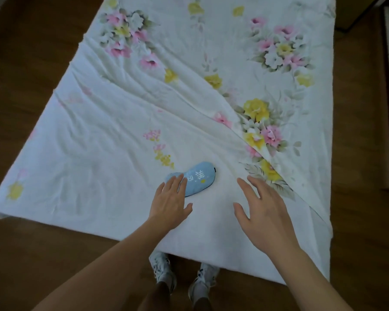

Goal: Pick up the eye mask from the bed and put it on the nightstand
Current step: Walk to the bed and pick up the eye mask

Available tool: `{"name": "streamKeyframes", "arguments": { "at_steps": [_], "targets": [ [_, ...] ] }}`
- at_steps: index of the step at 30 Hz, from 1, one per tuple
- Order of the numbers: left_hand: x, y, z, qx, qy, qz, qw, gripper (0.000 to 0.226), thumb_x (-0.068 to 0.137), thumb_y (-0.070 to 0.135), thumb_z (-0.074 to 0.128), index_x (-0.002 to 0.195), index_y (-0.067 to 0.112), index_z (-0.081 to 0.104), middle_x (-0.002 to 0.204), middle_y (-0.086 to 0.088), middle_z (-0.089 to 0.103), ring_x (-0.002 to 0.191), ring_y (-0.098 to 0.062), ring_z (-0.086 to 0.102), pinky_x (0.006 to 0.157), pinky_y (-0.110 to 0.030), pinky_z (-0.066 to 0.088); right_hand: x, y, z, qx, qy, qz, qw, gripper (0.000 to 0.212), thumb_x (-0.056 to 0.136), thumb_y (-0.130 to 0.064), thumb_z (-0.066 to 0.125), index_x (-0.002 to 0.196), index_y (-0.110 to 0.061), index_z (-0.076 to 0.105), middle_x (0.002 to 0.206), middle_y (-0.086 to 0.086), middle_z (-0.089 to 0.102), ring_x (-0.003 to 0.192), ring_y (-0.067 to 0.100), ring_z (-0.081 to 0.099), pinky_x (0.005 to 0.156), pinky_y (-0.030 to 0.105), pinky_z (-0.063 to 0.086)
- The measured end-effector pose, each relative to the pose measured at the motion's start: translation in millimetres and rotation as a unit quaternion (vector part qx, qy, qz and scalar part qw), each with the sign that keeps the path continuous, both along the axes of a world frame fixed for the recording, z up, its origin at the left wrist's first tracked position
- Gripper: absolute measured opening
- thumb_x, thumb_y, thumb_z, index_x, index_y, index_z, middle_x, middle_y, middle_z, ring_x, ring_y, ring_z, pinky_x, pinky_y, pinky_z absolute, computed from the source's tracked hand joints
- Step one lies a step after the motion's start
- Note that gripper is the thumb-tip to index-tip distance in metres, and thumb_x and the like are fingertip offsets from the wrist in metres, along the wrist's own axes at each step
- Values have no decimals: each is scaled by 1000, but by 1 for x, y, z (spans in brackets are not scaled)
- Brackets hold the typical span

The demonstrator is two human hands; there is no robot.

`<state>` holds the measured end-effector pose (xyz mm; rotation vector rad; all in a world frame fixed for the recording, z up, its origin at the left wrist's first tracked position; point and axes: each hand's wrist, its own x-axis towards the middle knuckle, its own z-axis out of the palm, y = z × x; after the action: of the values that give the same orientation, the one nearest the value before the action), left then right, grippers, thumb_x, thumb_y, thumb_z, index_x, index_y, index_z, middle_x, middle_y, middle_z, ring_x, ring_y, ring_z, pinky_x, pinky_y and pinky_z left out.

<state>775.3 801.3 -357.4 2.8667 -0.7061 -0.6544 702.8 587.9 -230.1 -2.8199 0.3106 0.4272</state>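
The eye mask (194, 178) is light blue, printed with white characters and one small yellow spot, its rim edged in dark trim. The bed sheet (112, 122) is white with floral clusters — pink, yellow and white blooms among grey-green leaves — strongest at the far left and on the right; fainter pink and yellow sprigs lie near the mask. The floor (27, 70) is brown wood. The sneakers (164, 271) are white with dark marks.

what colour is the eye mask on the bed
Light blue with white markings and a small yellow spot; the eye mask shows in the head view.
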Motion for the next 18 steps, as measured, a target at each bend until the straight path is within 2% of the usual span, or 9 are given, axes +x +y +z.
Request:
{"name": "streamKeyframes", "arguments": {
  "at_steps": [3,7,12,15,18],
  "targets": [
    [4,-15,-47,19,4,1,1000,86,89,56,51,153,12,15,164,-7,19,149,-25,18,119,-47,22,3,-8,-30,6,11,-2,1000,55,94,-36,53,145,-18,43,150,11,44,138,29,40,114,49,35],
    [13,-30,-89,35,-35,-9,999,94,84,61,55,154,13,13,165,-10,16,149,-28,17,119,-53,17,5,-14,-60,11,24,-2,1000,55,96,-38,48,147,-21,38,153,8,39,141,27,35,116,47,31],
    [25,-24,-112,26,-70,-38,996,92,85,63,56,153,11,21,161,-13,27,146,-33,27,114,-59,25,4,-23,-86,20,36,-6,999,58,96,-39,47,149,-20,34,154,7,38,143,25,32,116,47,31],
    [25,-20,-111,27,-77,-55,995,80,90,46,59,152,7,26,158,-15,34,143,-36,33,109,-61,33,2,-23,-96,26,49,-6,998,59,96,-39,46,150,-19,31,153,7,38,142,26,33,116,47,32],
    [27,-22,-107,36,-62,-57,996,78,84,20,64,150,3,27,157,-17,36,141,-37,35,106,-62,35,1,-19,-100,35,55,-8,998,59,96,-38,45,150,-19,31,153,8,38,142,26,33,115,48,32]
  ]
}}
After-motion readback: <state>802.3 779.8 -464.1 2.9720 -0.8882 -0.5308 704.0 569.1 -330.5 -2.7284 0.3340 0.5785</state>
